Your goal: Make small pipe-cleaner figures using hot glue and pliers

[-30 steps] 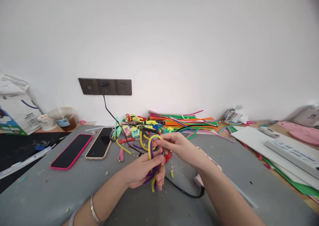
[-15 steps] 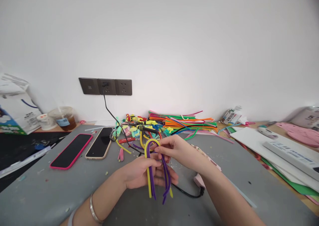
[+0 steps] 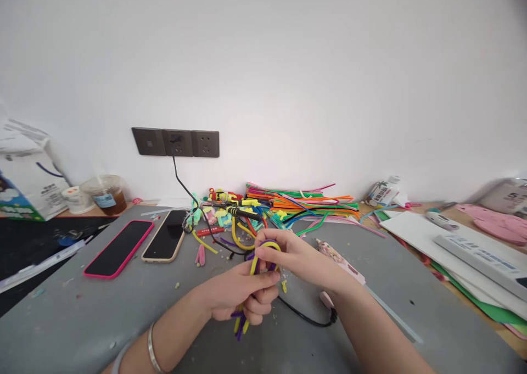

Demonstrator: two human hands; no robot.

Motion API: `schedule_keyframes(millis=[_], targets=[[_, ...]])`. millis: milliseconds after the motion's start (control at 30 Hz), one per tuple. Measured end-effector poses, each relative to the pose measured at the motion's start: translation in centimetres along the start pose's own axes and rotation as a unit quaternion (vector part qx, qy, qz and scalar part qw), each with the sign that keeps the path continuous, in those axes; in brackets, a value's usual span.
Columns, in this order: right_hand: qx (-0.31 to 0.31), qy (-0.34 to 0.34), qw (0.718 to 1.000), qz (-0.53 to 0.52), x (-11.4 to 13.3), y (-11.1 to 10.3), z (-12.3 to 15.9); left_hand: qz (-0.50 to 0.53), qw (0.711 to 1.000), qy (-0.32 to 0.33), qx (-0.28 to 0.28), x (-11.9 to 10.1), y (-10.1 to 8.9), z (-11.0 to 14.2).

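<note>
Two hands over gray mat (image 3: 160, 302), three outlet plates (image 3: 175, 142), pale wall (image 3: 263, 77)

Your left hand (image 3: 242, 294) closes around the bent yellow and purple pipe cleaners (image 3: 254, 265), their ends hanging below your fist, while your right hand (image 3: 284, 250) pinches the loop at the top. Beyond lie pliers (image 3: 242, 213) and bundled pipe cleaners (image 3: 313, 202); two phones (image 3: 119, 249) (image 3: 165, 236) rest on the gray mat (image 3: 144, 308), left.
</note>
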State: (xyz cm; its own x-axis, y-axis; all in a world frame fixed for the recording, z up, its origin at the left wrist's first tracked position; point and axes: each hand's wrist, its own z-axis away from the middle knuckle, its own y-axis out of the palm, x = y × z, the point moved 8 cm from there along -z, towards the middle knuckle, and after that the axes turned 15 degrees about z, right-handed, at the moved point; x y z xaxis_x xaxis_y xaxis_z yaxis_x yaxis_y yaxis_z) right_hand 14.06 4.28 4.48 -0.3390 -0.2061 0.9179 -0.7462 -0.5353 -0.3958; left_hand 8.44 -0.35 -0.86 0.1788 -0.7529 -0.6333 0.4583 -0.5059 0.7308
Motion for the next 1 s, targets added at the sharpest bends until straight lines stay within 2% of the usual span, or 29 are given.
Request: schedule_keyframes(millis=[67,233,367,500,600,733,900,1000], targets=[[-0.009,0.012,0.999,-0.04,-0.5,-0.4,0.2,-0.007,1.0,-0.004,0.006,0.2,0.2,0.1],[-0.013,0.032,0.989,-0.143,-1.9,-0.7,0.8,-0.012,0.999,0.032,0.013,-0.4,0.4,0.1],[-0.026,0.052,0.96,-0.272,-2.5,-0.3,1.4,-0.011,0.999,0.04,0.012,-0.6,0.4,0.1],[-0.067,0.054,0.938,-0.335,-2.7,-0.2,1.7,0.032,0.999,0.034,0.0,-0.6,0.2,0.0],[-0.097,0.045,0.927,-0.361,-3.0,-0.2,1.7,0.058,0.996,0.061,-0.013,-0.9,-0.1,-0.2],[-0.131,0.024,0.926,-0.354,-3.1,-0.3,2.0,0.045,0.995,0.09,-0.007,-0.9,0.0,-0.5],[-0.161,0.021,0.914,-0.372,-3.6,-0.2,2.6,0.026,0.999,0.038,0.017,0.4,0.6,-0.6],[-0.214,0.023,0.911,-0.353,-4.1,-0.6,3.0,0.009,0.999,0.041,0.018,0.6,0.6,-0.4]])
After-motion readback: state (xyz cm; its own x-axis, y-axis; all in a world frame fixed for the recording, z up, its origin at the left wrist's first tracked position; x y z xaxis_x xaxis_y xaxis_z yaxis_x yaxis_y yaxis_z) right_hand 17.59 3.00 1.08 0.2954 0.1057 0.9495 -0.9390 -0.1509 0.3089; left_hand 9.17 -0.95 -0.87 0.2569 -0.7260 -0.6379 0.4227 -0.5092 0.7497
